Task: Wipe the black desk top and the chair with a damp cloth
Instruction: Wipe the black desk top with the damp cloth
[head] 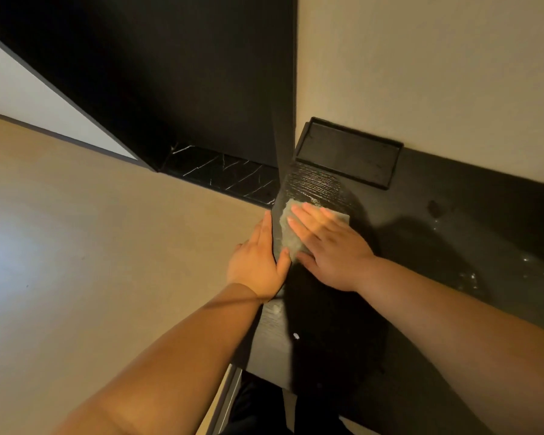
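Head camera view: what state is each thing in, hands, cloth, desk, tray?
right hand: fingers straight, pressing flat on the cloth.
left hand: fingers straight against the desk top end edge, thumb by the cloth.
cloth: flat at the desk top's left end, under the right hand.
desk top: streaked wet beyond the cloth, pale specks to the right.
tray: flat on the desk top, against the wall.

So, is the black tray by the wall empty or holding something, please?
Empty: the black tray shows only its bare floor inside the raised rim; nothing lies in it.
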A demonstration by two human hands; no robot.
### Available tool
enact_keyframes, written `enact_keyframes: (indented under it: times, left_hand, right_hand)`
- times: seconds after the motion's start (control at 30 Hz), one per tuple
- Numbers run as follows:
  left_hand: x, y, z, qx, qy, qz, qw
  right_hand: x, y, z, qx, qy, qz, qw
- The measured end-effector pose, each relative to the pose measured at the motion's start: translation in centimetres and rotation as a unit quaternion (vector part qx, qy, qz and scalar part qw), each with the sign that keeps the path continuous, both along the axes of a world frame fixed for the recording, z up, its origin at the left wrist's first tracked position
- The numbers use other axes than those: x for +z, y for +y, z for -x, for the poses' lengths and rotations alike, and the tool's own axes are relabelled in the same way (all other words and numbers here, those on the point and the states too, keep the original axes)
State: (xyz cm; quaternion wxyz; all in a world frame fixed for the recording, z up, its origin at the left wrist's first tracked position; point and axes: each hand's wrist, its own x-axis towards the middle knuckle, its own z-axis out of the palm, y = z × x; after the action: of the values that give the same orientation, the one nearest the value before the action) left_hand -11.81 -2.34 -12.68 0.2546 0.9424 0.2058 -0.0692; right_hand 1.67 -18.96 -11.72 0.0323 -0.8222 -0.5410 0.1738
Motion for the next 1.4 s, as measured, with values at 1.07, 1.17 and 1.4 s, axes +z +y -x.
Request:
enact_keyframes:
  times: [1.07,1.17,1.4]
  left_hand:
    - [-0.3,-0.4,-0.2,0.017,-0.019,-0.011,1.0]
    - [-0.2,-0.4,-0.2,0.017,-0.025,0.001,1.0]
    - [-0.3,-0.3,-0.2,0.017,-0.031,-0.004,0.999]
  right_hand:
    - [-0.6,-3.8,0.6,-0.064,-0.018,-0.016,0.998]
    - [-0.3,-4.1,0.0,-0.004,-0.018,-0.014,1.0]
    - [-0.3,1.2,-4.7,-0.166,-0.017,-0.019,0.986]
